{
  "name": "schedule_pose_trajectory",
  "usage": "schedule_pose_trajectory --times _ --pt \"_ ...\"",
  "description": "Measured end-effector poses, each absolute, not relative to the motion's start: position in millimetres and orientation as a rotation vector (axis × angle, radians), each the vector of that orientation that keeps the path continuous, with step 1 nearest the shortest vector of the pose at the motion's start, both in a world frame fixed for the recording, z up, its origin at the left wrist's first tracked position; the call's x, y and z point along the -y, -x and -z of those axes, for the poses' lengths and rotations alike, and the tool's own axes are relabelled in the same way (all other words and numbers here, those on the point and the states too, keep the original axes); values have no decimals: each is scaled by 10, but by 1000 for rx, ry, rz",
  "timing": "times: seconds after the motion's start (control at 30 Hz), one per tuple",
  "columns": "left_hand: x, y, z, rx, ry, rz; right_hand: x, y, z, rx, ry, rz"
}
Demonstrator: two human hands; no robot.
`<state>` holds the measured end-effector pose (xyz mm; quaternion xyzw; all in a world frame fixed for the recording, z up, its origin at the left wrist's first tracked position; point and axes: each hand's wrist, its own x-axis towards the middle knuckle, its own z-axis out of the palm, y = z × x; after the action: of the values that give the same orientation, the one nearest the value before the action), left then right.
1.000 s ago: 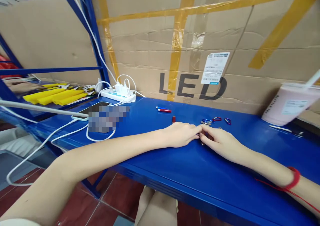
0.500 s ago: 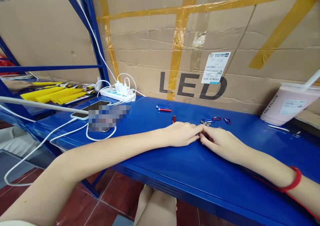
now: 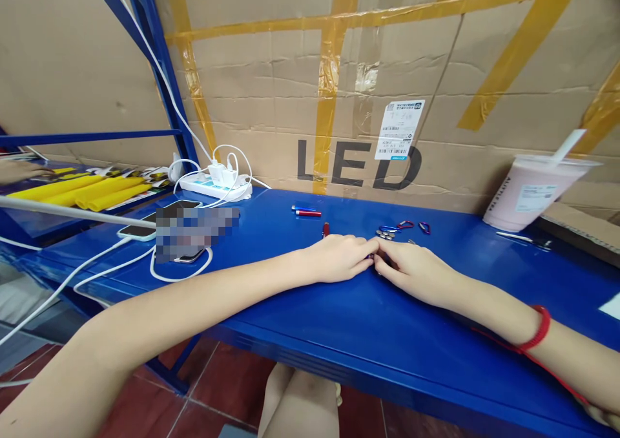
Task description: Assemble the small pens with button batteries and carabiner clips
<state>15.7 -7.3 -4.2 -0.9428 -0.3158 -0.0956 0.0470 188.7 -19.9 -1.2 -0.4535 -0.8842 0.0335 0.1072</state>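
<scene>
My left hand and my right hand meet fingertip to fingertip over the blue table, both closed in a pinch. Between their fingers shows a tiny dark, reddish bit, mostly hidden, whose kind I cannot make out. Just beyond the fingertips lie several small round silvery discs beside a blue carabiner. A red carabiner and another small carabiner rest to their right. Behind my left hand a short red tube is partly covered. Farther back, a red tube lies alongside a blue tube.
Phones with white cables lie at the left, near a white power strip. Yellow-handled things sit on the neighbouring shelf, with a person's blurred hand. A cup with a straw stands right, before a cardboard box wall.
The whole view has shifted, so things appear farther left. Both hands keep the same pinch at the same place on the table.
</scene>
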Motion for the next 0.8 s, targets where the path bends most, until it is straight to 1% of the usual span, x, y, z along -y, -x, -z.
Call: schedule_pose_trajectory --times 0.27,0.43,0.8 --pt "58 -161 50 941 2890 293 209 -1877 0 2598 1374 -100" --pt "55 -162 65 959 2893 317 195 -1889 6 2590 1341 -146" --pt "80 -160 34 981 2894 302 175 -1906 29 2598 1277 -134"
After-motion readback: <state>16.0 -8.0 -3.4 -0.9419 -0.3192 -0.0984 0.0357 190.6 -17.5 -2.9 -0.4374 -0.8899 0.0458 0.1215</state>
